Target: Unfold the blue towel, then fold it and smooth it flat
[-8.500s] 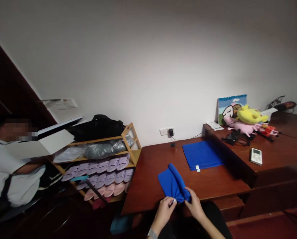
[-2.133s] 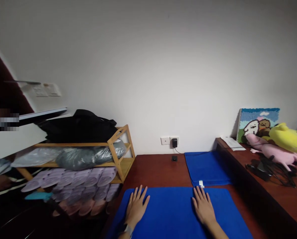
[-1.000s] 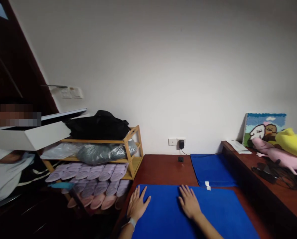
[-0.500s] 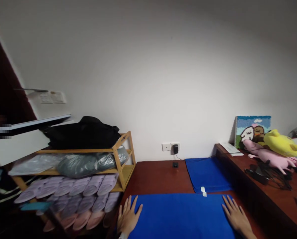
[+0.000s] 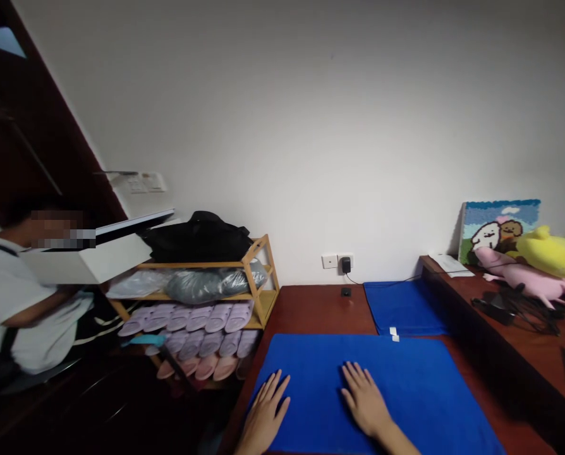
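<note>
A blue cloth [image 5: 320, 360] lies spread flat on the dark red-brown table [image 5: 318, 309]. On its left part rests my left hand [image 5: 266, 407], palm down with fingers stretched out. My right hand [image 5: 364, 398] lies flat near the cloth's middle, fingers extended, holding nothing. Beyond the far edge, toward the wall, sits a folded blue cloth [image 5: 406, 306] with small white tags at its near edge.
A wooden shoe rack [image 5: 258, 284] with several purple slippers [image 5: 216, 319] and a black bag [image 5: 200, 237] stands left. A person [image 5: 31, 316] sits beyond it by a white box [image 5: 107, 259]. Plush toys [image 5: 524, 272] and cables [image 5: 524, 316] lie on a raised ledge right.
My right hand has moved left from the cloth's right edge to its middle. The left hand stays by the left side, now further onto the cloth. The view has shifted left, showing a seated person.
</note>
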### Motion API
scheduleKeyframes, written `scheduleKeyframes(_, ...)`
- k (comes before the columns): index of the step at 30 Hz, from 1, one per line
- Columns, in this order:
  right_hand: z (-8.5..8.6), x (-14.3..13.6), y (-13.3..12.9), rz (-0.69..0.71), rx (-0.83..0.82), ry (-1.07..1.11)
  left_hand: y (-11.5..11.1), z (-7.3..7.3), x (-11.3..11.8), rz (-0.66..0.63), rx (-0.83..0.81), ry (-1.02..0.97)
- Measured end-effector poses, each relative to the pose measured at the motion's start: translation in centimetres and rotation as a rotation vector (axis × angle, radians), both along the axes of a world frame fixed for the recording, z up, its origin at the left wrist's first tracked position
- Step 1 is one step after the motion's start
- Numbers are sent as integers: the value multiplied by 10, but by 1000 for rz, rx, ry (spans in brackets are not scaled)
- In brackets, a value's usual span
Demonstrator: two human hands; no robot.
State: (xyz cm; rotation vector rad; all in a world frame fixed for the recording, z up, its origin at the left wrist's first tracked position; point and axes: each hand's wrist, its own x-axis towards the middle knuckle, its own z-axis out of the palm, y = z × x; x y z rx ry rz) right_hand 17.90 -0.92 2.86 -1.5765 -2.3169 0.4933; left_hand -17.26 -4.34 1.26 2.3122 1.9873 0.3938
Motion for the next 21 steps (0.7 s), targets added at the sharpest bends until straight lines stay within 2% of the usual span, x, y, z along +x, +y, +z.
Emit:
scheduleKeyframes(2, 9, -36, -14, 60, -54, -3, -15, -2, 0, 18, -18, 30)
scheduleKeyframes(3, 12, -43, -18, 73, -76, -15, -19, -2, -1, 24, -25, 43)
scheduleKeyframes(5, 14, -36, -23, 66, -95, -46, -23, -1, -2, 28, -38, 62)
scheduleKeyframes(6, 11, -22, -25, 42, -92, -60, -23, -1, -3, 29, -45, 67)
scheduleKeyframes(8, -1, 25, -27, -47, -71, -84, -22, 0, -3, 32, -53, 70)
scheduleKeyframes(12, -41, 160, -36, -307, -12, -152, -18, 3, 0, 47, -58, 74)
scheduleKeyframes(14, -59, 224, -43, -380, 15, -210, -17, 7, 3, 48, -68, 86)
scheduleKeyframes(16, -70, 272, -49, -435, 1, -263, -18, 11, 5, 57, -83, 102)
scheduleKeyframes(18, -73, 295, -52, -479, -31, -301, -18, 15, 6, 62, -105, 113)
scheduleKeyframes(19, -71, 297, -51, -499, -43, -313, -19, 16, 6, 65, -116, 115)
scheduleKeyframes(21, -63, 283, -46, -524, -30, -308, -17, 16, 5, 71, -126, 110)
